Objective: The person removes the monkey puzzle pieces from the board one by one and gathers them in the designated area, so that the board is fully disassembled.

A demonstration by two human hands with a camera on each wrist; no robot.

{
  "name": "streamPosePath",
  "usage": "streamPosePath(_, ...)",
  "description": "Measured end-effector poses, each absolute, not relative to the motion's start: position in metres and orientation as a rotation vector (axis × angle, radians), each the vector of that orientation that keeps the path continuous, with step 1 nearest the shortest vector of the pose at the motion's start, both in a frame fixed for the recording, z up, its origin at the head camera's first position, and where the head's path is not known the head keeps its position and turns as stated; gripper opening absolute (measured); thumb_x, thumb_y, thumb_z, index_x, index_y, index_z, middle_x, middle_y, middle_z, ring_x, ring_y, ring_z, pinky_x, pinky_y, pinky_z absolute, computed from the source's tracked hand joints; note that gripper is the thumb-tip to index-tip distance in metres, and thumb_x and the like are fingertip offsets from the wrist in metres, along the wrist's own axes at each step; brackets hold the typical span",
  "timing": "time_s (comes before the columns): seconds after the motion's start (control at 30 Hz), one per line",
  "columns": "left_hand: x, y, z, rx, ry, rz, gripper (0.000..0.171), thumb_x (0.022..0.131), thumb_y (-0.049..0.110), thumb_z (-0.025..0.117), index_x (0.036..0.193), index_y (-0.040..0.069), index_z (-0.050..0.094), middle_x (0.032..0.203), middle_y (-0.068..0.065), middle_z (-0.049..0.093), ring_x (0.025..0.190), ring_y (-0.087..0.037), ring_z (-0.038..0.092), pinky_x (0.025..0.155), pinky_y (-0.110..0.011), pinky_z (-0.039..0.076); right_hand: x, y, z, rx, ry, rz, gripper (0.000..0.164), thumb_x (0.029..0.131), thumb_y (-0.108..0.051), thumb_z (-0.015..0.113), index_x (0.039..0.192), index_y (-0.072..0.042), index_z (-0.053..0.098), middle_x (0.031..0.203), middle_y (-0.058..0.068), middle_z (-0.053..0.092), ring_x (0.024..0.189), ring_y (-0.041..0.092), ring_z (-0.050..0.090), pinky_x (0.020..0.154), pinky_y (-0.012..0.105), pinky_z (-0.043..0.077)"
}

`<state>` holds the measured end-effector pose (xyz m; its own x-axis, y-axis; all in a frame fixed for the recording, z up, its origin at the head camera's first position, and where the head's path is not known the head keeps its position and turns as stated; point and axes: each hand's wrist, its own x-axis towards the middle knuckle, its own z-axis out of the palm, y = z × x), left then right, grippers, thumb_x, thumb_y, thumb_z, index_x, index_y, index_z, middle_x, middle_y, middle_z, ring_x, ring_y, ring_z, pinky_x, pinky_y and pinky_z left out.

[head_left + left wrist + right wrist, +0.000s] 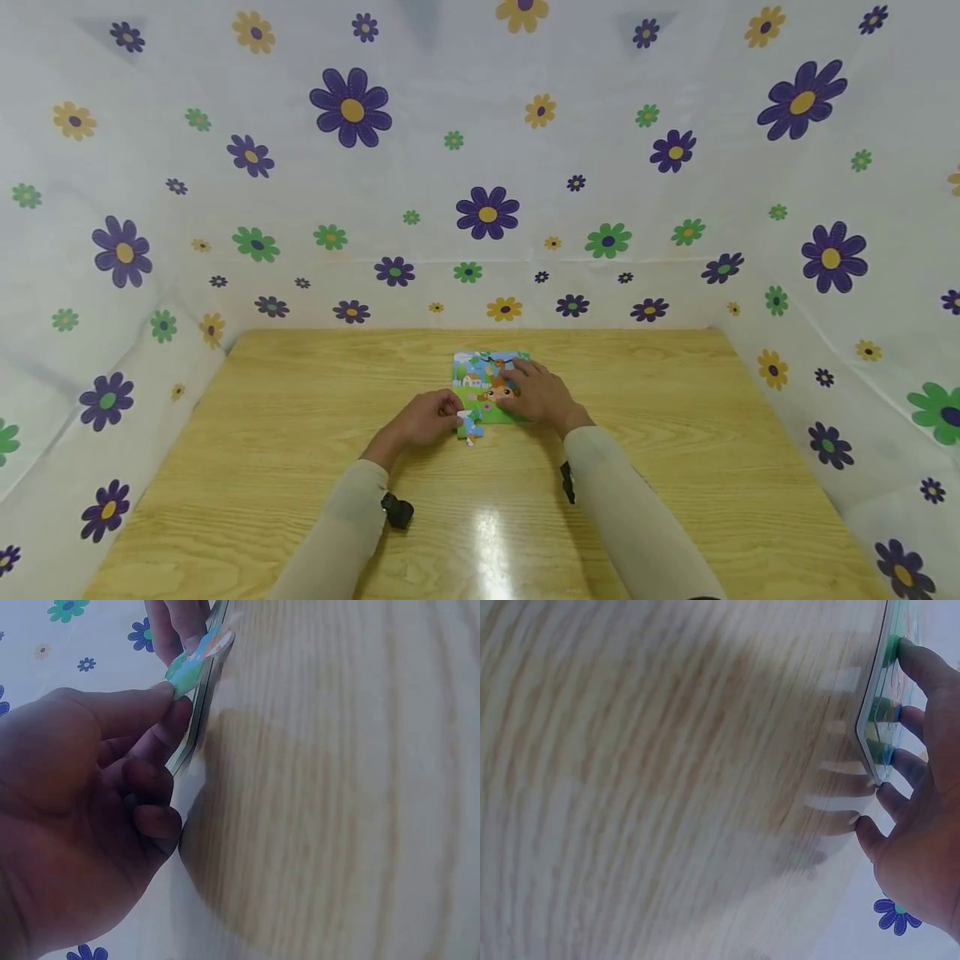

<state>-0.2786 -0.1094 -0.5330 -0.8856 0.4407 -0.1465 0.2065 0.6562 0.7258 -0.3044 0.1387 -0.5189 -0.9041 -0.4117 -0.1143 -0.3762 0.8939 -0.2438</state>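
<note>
Pinching the small blue-green jigsaw piece [472, 426], the left hand [427, 421] should level it before seating; the right hand [543, 393], fingers apart, should steady the multicoloured rectangular picture puzzle [480, 388].

puzzle [483, 393]: on table [300, 433] | loose piece [471, 428]: at puzzle's front-left corner | backdrop [420, 167]: behind table

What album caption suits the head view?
A puzzle piece in the left hand's grip, the right hand on the picture puzzle.
</note>
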Motion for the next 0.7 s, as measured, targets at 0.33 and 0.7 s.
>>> streamPosePath(0.33,-0.269,-0.108,-0.531,0.463,2.594,1.045,0.010,0.091,0.022,0.066,0.099,0.016,0.066,0.087,0.004,0.063,0.079,-0.012,0.055,0.075,-0.031,0.045,-0.308,0.139,-0.524,-0.593,2.890,-0.333,0.062,0.093,-0.054,0.055,0.145,-0.022,0.046,0.159,0.008,0.029,0.145,0.035,0.029,0.108,0.059,0.033)
streamPosePath(0.7,-0.260,-0.101,-0.528,0.467,2.756,0.803,0.012,0.087,0.024,0.069,0.097,0.016,0.069,0.086,0.005,0.065,0.077,-0.010,0.055,0.075,-0.032,0.047,-0.308,0.140,-0.525,-0.525,2.910,-0.334,0.062,0.091,-0.058,0.056,0.144,-0.027,0.047,0.156,0.013,0.030,0.141,0.040,0.033,0.106,0.059,0.036)
